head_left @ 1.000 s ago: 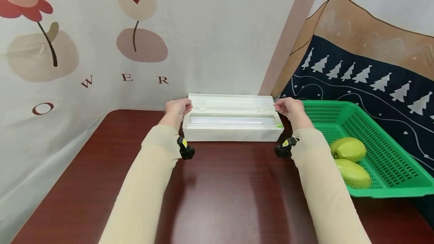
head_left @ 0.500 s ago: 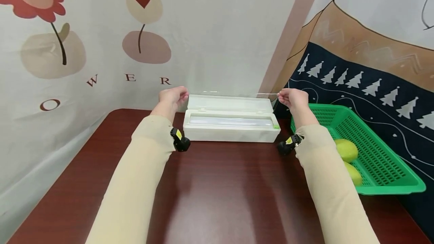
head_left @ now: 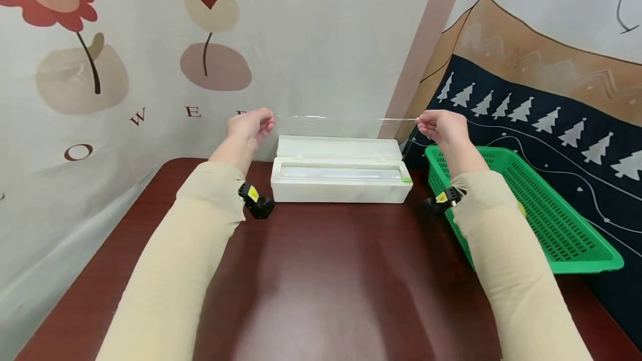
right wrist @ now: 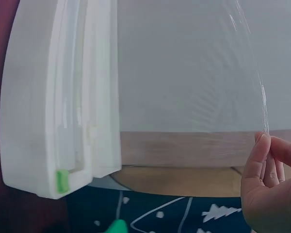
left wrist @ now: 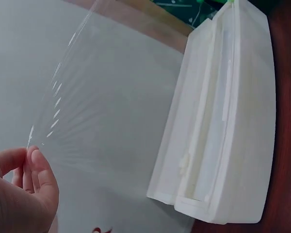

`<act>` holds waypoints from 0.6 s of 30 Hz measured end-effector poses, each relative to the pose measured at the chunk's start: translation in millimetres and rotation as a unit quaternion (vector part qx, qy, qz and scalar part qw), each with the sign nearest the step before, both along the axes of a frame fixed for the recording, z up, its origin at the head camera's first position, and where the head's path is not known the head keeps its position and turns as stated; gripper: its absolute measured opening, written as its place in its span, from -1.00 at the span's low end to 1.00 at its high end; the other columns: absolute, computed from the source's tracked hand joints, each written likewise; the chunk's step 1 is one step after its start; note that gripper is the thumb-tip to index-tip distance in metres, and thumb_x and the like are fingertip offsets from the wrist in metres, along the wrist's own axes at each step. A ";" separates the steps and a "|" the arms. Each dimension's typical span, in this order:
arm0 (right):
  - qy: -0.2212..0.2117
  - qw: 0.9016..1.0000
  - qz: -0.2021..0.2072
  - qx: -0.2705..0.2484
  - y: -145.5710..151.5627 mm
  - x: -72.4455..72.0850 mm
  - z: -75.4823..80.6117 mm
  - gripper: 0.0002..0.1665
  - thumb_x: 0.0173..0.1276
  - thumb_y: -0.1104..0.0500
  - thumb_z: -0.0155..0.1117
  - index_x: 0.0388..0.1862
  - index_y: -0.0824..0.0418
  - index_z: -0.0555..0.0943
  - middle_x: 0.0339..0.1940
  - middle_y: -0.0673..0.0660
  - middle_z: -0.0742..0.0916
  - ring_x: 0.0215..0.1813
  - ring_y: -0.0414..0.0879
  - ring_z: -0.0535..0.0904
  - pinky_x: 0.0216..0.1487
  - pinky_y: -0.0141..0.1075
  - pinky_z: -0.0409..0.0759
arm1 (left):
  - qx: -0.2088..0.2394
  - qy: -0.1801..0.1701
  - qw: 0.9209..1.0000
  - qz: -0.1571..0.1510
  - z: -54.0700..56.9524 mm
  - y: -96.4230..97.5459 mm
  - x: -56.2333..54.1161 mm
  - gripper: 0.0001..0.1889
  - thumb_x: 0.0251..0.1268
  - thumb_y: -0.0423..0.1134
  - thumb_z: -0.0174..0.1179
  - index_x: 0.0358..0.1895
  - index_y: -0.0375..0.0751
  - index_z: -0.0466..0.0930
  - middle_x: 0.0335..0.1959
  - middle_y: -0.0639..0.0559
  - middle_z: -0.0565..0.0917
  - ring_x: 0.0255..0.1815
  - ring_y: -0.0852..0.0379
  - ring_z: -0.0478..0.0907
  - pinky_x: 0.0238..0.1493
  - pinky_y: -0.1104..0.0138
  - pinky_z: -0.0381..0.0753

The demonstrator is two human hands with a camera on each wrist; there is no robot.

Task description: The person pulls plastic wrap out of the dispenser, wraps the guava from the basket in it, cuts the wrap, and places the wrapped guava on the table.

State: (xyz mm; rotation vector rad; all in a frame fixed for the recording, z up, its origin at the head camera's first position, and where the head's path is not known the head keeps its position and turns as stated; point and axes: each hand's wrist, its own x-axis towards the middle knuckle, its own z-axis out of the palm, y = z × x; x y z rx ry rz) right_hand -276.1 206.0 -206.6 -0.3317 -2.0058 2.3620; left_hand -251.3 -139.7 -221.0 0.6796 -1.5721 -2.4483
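Clear cling film [head_left: 346, 118] stretches between my two raised hands, its upper edge a thin shiny line. My left hand [head_left: 249, 128] pinches one corner between thumb and fingers; in the left wrist view small creases fan out from that pinch on the film [left wrist: 56, 102]. The other corner is pinched by my right hand [head_left: 445, 126], higher than the box. Below and between the hands stands a white cling film dispenser box [head_left: 341, 189] with its lid [head_left: 341, 148] tilted back. A clear roll shows in its slot, and a green slider [right wrist: 62, 181] sits at its right end.
A green plastic basket [head_left: 587, 267] stands on the right of the dark red table [head_left: 321, 277], partly behind my right sleeve. Only a sliver of a yellow-green fruit [head_left: 522, 209] shows inside it. A printed curtain [head_left: 321, 43] hangs close behind the box.
Both hands have risen from beside the box's lid to well above it and spread slightly apart, drawing the film up. My right sleeve now covers most of the fruit.
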 end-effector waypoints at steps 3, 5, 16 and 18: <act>0.013 1.000 0.003 0.003 2.2 3.8 9.7 -0.86 0.30 0.33 0.16 -0.44 0.16 0.57 -0.61 -0.02 0.70 -0.51 -0.23 0.62 -0.37 -0.54 0.60 | 0.007 0.015 1.000 -0.004 9.3 1.0 2.5 -0.88 0.10 -0.50 0.20 -0.42 -0.24 0.48 -0.66 0.07 0.56 -0.58 0.26 0.51 -0.41 0.55 0.57; 0.017 1.000 0.003 -0.001 3.3 5.6 15.3 -0.86 0.31 0.32 0.16 -0.44 0.17 0.58 -0.60 -0.01 0.70 -0.51 -0.23 0.62 -0.37 -0.53 0.60 | 0.017 0.020 1.000 -0.004 15.5 2.0 3.6 -0.88 0.09 -0.50 0.21 -0.42 -0.24 0.48 -0.65 0.06 0.56 -0.57 0.25 0.51 -0.41 0.55 0.57; 0.023 0.998 -0.003 -0.057 2.1 6.4 43.9 -0.88 0.28 0.35 0.18 -0.45 0.25 0.60 -0.60 0.07 0.71 -0.53 -0.16 0.62 -0.44 -0.48 0.61 | 0.091 0.040 0.995 -0.003 50.5 2.0 6.2 -0.92 0.10 -0.51 0.21 -0.38 -0.29 0.56 -0.66 0.01 0.56 -0.57 0.22 0.49 -0.47 0.53 0.56; 0.025 0.998 -0.005 -0.063 2.2 7.0 48.1 -0.89 0.28 0.34 0.20 -0.44 0.25 0.61 -0.60 0.07 0.71 -0.53 -0.15 0.62 -0.44 -0.48 0.61 | 0.112 0.043 0.993 -0.011 55.9 2.0 7.0 -0.92 0.13 -0.49 0.21 -0.34 -0.28 0.56 -0.63 0.01 0.57 -0.55 0.22 0.48 -0.48 0.53 0.55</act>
